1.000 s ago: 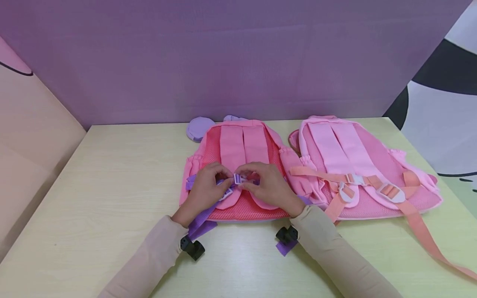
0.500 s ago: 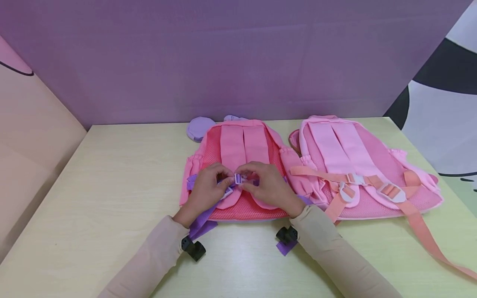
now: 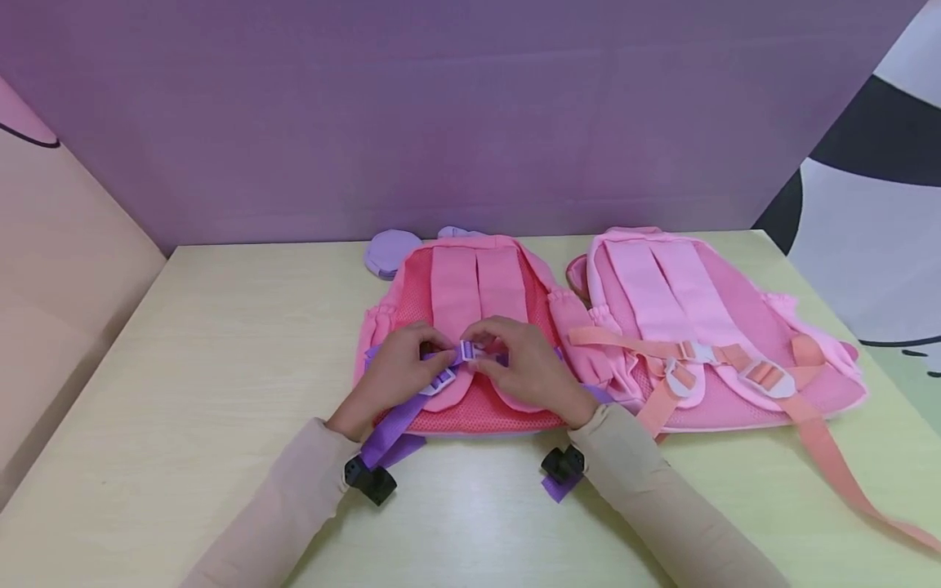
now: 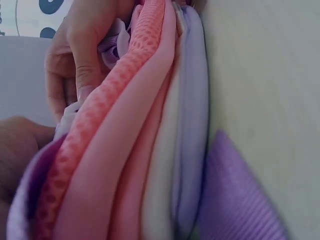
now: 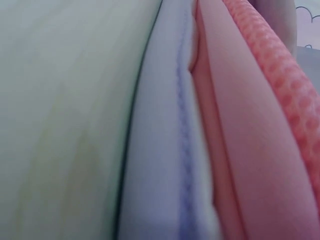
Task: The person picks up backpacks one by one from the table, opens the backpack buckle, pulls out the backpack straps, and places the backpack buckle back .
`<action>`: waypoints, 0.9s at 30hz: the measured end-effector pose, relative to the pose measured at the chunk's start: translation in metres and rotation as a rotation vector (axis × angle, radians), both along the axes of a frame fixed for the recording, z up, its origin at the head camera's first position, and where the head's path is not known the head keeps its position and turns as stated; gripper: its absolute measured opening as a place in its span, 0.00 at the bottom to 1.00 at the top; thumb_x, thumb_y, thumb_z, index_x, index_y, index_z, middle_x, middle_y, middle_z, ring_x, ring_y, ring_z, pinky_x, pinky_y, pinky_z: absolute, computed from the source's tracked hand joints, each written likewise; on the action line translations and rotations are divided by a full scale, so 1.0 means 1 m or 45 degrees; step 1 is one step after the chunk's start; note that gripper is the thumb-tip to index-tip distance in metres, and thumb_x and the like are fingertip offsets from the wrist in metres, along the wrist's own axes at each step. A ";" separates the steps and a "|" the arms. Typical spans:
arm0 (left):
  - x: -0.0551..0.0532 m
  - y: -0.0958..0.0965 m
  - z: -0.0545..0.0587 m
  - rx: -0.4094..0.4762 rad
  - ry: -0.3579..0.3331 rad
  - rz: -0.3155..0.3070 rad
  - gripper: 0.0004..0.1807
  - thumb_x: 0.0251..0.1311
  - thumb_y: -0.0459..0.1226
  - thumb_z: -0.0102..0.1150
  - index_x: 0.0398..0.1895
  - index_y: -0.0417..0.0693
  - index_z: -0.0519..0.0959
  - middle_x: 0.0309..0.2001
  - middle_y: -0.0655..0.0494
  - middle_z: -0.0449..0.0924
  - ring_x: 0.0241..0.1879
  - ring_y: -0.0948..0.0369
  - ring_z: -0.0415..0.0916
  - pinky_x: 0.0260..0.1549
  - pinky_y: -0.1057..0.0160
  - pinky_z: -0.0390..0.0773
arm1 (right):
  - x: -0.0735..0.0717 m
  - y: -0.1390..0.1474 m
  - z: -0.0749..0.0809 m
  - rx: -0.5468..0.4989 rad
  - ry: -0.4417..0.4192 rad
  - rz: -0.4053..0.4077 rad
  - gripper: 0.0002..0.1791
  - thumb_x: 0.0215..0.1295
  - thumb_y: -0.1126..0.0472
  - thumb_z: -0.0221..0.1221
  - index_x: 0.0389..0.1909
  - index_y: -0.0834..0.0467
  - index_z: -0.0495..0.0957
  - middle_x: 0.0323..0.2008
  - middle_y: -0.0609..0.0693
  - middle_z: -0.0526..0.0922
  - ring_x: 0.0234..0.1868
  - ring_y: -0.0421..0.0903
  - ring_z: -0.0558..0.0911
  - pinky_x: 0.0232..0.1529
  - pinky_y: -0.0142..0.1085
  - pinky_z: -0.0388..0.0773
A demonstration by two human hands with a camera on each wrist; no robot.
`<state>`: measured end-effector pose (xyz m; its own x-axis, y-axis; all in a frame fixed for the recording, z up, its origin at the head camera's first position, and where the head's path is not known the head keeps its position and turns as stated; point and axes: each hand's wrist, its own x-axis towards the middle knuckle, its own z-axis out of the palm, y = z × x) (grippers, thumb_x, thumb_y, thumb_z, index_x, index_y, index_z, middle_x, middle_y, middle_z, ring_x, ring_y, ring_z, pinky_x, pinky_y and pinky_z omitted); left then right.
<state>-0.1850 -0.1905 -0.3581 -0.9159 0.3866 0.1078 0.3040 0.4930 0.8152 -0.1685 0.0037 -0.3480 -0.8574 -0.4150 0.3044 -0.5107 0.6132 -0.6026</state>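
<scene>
A pink backpack (image 3: 478, 282) with a red mesh back lies on the table, its shoulder straps facing up. Over its lower middle, my left hand (image 3: 400, 367) pinches a purple strap (image 3: 447, 359) between thumb and fingers. My right hand (image 3: 525, 363) pinches a white buckle (image 3: 468, 351) threaded with that webbing. Below the left fingers is a second white strap adjuster (image 3: 439, 382). In the left wrist view, my right hand (image 4: 82, 50) bends over the white plastic; its exact fit is hidden. Backpack layers (image 5: 240, 120) fill the right wrist view, with no hand clearly shown.
A lighter pink backpack (image 3: 709, 302) with orange straps (image 3: 827, 445) lies against the first one's right side. A round purple piece (image 3: 392, 253) sits at its upper left. A purple wall (image 3: 441, 122) stands behind the table (image 3: 184, 392). Loose purple strap ends (image 3: 393, 433) hang toward the front.
My left hand has shifted slightly left and away from the buckle, so more purple strap and the lower adjuster show. The right hand stays nearly in place; the head view has shifted a little.
</scene>
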 end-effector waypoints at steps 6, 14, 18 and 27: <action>-0.001 0.003 -0.005 0.071 -0.039 0.041 0.07 0.58 0.33 0.62 0.38 0.40 0.84 0.35 0.51 0.81 0.34 0.60 0.74 0.32 0.67 0.73 | 0.000 0.001 0.000 0.020 -0.005 0.009 0.16 0.55 0.66 0.66 0.46 0.59 0.79 0.40 0.52 0.83 0.40 0.47 0.82 0.45 0.42 0.80; -0.001 0.003 -0.004 0.127 -0.034 0.036 0.05 0.59 0.30 0.60 0.37 0.38 0.83 0.34 0.49 0.81 0.33 0.59 0.73 0.33 0.67 0.73 | -0.001 -0.001 0.000 0.018 0.009 0.022 0.15 0.55 0.66 0.66 0.45 0.59 0.79 0.40 0.52 0.83 0.40 0.48 0.82 0.45 0.42 0.80; 0.000 0.003 -0.003 0.114 -0.021 0.045 0.06 0.60 0.31 0.60 0.37 0.38 0.83 0.34 0.49 0.81 0.34 0.59 0.73 0.34 0.67 0.73 | -0.002 -0.001 0.000 0.029 0.006 0.019 0.16 0.55 0.66 0.67 0.45 0.59 0.80 0.40 0.52 0.83 0.39 0.47 0.82 0.44 0.42 0.80; 0.000 0.005 -0.004 0.102 0.008 0.039 0.05 0.59 0.31 0.61 0.36 0.39 0.83 0.33 0.49 0.82 0.33 0.59 0.73 0.32 0.67 0.72 | -0.001 0.000 0.001 0.029 -0.023 0.011 0.17 0.54 0.65 0.67 0.46 0.59 0.81 0.40 0.52 0.84 0.38 0.47 0.81 0.42 0.41 0.80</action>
